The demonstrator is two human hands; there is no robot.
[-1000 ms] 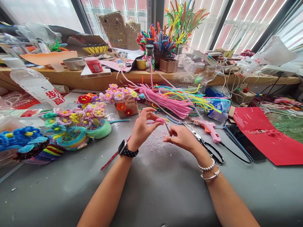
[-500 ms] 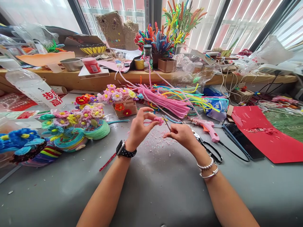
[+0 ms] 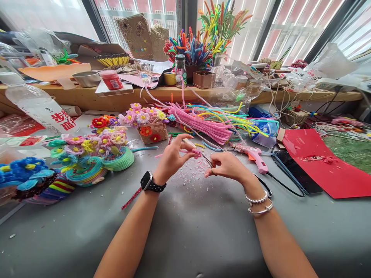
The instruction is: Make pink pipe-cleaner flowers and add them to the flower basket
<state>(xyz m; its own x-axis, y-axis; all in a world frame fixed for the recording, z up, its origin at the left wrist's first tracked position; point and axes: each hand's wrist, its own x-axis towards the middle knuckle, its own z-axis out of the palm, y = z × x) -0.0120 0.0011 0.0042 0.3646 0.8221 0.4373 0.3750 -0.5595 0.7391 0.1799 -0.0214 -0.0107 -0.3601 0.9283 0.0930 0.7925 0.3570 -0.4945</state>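
Above the middle of the table, my left hand (image 3: 171,160) pinches a small pink pipe-cleaner piece (image 3: 197,153) between thumb and fingers; its exact shape is partly hidden. My right hand (image 3: 227,166) is closed around a pair of slim scissors (image 3: 206,159), with the metal blades pointing up and left against the pink piece. Pink and white fuzz clippings (image 3: 193,175) lie scattered on the grey table (image 3: 199,231) below both hands. Behind them rests a thick bundle of pink pipe cleaners (image 3: 199,125).
Pipe-cleaner flower pots (image 3: 118,158) and a plastic bottle (image 3: 43,104) stand at the left. A flower basket (image 3: 153,133) is behind my left hand. At the right lie a pink glue gun (image 3: 255,154) with its cable, a phone (image 3: 298,173) and red paper (image 3: 327,166).
My right hand has shifted slightly right and turned, and the scissor blades now reach across to the pink piece. My left hand has moved slightly left and still pinches it.
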